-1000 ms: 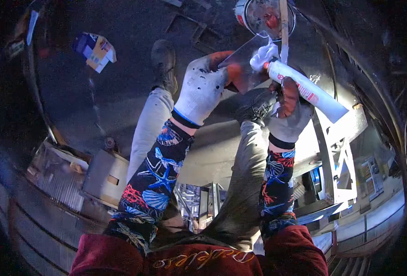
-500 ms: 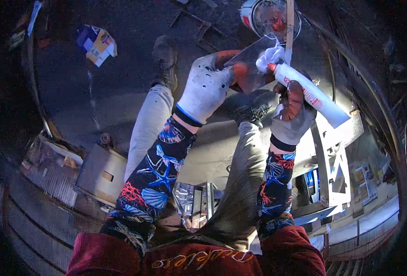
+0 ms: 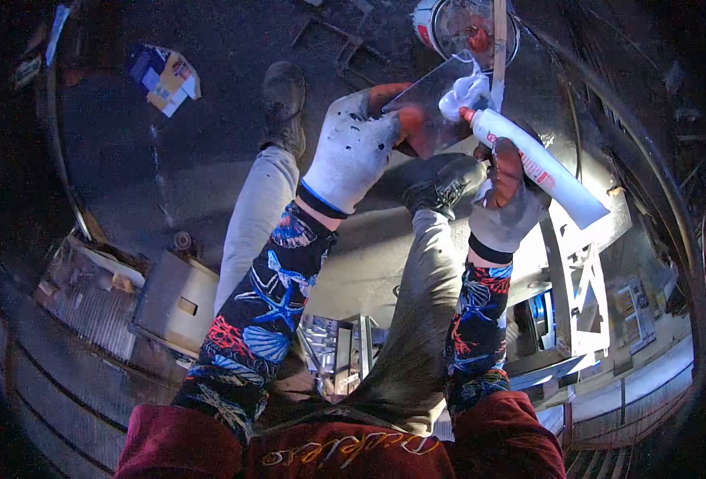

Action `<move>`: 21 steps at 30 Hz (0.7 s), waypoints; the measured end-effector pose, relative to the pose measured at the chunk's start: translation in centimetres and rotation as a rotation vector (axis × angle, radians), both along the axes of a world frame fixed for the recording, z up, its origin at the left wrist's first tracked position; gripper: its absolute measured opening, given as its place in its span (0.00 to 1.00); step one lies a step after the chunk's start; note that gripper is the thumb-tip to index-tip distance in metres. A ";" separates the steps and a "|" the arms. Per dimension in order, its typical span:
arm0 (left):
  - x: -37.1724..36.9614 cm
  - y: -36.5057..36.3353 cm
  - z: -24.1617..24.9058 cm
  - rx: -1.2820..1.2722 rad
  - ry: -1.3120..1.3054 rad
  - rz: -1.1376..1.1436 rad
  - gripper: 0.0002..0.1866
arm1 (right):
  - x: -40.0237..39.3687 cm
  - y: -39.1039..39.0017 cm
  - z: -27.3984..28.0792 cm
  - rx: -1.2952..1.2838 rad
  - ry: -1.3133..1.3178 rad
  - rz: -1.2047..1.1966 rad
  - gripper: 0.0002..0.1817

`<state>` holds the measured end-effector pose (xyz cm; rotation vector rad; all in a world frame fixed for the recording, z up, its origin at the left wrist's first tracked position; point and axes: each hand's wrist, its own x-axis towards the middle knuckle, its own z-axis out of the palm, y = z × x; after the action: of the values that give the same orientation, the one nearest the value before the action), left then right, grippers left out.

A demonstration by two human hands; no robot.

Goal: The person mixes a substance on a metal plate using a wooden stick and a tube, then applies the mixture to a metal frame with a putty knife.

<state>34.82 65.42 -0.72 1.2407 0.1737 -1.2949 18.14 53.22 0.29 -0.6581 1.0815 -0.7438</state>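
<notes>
My left hand [image 3: 354,156], in a white glove with a reddish-brown palm coating, pinches a thin clear flat plate [image 3: 426,94] between thumb and fingers. A thick white blob of paste [image 3: 466,93] lies on the plate's far right part. My right hand [image 3: 506,195], gloved the same way, is wrapped around a white squeeze tube [image 3: 538,164] with red print. The tube slants up to the left, and its red nozzle [image 3: 466,113] is right at the paste. Its flat crimped end points down to the right.
Beyond the plate stands an open can [image 3: 426,25] with a wooden stick [image 3: 500,44] across it. Printed packaging [image 3: 167,82] lies on the dark floor at the left. My shoes [image 3: 283,100] are on the floor below my hands. A bright lit metal frame [image 3: 588,299] is at the right.
The white blob on the plate looks a little larger. The plate, the tube nozzle and my left hand have shifted slightly left; both hands keep their hold.
</notes>
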 end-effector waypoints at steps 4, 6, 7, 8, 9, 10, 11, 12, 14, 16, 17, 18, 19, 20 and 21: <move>-0.3 -0.3 0.0 0.022 -0.027 -0.006 0.20 | -1.2 -0.4 -0.8 -0.060 0.007 0.120 0.23; -0.3 -0.3 0.0 0.024 -0.062 0.010 0.18 | -1.0 0.0 -0.8 -0.111 0.108 0.133 0.24; -0.3 -0.3 0.1 0.027 -0.057 0.004 0.18 | -0.7 0.1 -0.7 -0.163 0.210 0.145 0.25; -0.2 -0.4 0.1 0.029 -0.052 -0.003 0.18 | -0.7 0.1 -0.8 -0.163 0.210 0.146 0.25; -0.2 -0.4 0.1 0.030 -0.052 -0.003 0.18 | -0.7 0.1 -0.9 -0.156 0.193 0.111 0.27; -0.1 -0.4 0.2 0.023 -0.046 0.009 0.18 | -0.8 0.2 -0.9 -0.149 0.177 0.076 0.28; -0.1 -0.5 0.3 0.016 -0.039 0.020 0.18 | -0.8 0.1 -0.9 -0.148 0.178 0.076 0.28; 0.0 -0.4 0.4 0.015 -0.039 0.020 0.18 | -0.9 0.0 -0.8 -0.094 0.125 0.056 0.29; 0.6 -0.4 1.0 0.066 0.038 -0.026 0.22 | -1.1 -0.3 -1.0 -0.040 0.070 0.035 0.29; 0.5 -0.6 1.0 0.057 0.051 0.016 0.22 | -1.2 -0.4 -1.1 0.007 -0.054 0.066 0.30; 0.5 -0.6 1.0 0.048 0.065 0.059 0.22 | -1.1 -0.4 -1.0 0.024 -0.094 0.076 0.30; 0.5 -0.6 1.0 0.049 0.066 0.059 0.22 | -0.9 -0.2 -0.9 0.009 -0.036 0.057 0.29; 0.7 -0.5 1.0 0.057 0.047 0.028 0.22 | -0.9 -0.2 -1.0 0.001 -0.008 0.047 0.29; 0.8 -0.4 1.1 0.066 0.029 -0.003 0.22 | -1.0 -0.1 -1.1 -0.006 0.021 0.038 0.28; 0.7 -0.5 0.9 0.067 0.029 -0.003 0.22 | -1.7 0.0 -1.6 -0.053 0.028 0.088 0.28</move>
<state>35.47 64.96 0.14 1.2801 0.2380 -1.3193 16.48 53.19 -1.36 -0.7586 1.0545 -0.6907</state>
